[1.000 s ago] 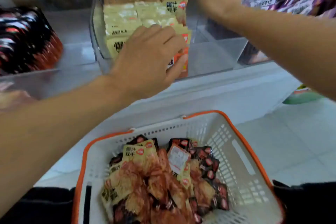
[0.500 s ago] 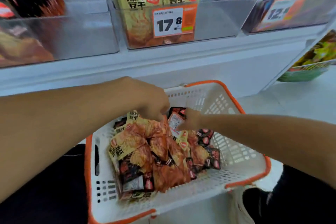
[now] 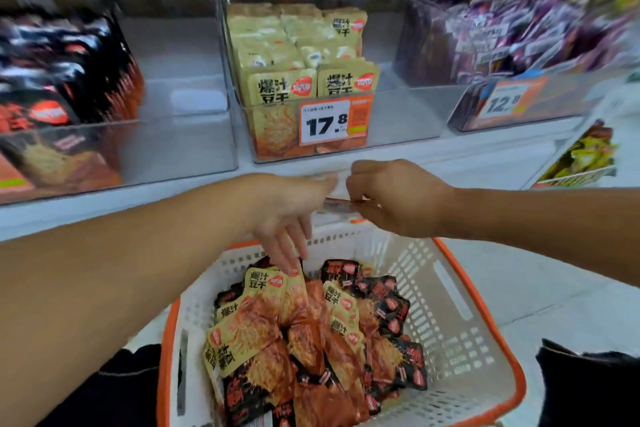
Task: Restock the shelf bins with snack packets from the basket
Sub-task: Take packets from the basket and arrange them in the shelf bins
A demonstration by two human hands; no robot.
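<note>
Left hand (image 3: 287, 215) pinching a yellow packet (image 3: 273, 288) above the basket (image 3: 450, 288), right hand (image 3: 391, 198) gripping another packet (image 3: 337, 203); heap still waiting.

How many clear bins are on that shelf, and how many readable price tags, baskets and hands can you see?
Clear bins: 3
Readable price tags: 2
Baskets: 1
Hands: 2, left and right
Total: 8
</note>
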